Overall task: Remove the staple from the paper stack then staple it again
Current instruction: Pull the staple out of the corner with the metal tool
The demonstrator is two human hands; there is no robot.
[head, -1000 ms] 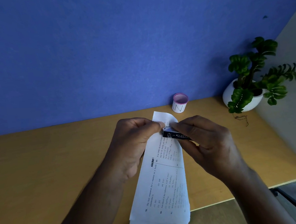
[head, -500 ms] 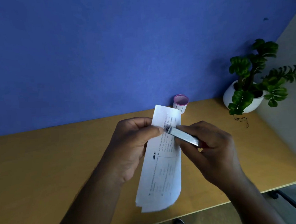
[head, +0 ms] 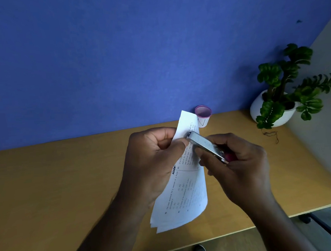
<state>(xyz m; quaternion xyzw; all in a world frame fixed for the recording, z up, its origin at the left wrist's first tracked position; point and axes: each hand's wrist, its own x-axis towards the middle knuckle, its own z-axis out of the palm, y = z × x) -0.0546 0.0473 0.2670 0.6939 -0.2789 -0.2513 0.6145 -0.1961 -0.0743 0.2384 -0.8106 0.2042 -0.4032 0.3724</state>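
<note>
A white printed paper stack [head: 184, 190] hangs lengthwise above the wooden desk [head: 57, 182]. My left hand [head: 155, 161] pinches it near its upper left edge. My right hand [head: 238, 163] grips a small silver stapler [head: 206, 145] with a pink rear end. The stapler's front tip touches the paper's upper corner next to my left thumb. The staple itself is too small to see.
A small white cup with a pink rim [head: 203, 115] stands at the back of the desk against the blue wall. A green plant in a white pot [head: 279, 97] sits at the back right. The desk's front edge runs below my forearms.
The paper's lower end has lifted and swung toward the left. The stapler turned from showing its black lettered side to its silver top, and now points at the paper's upper corner.
</note>
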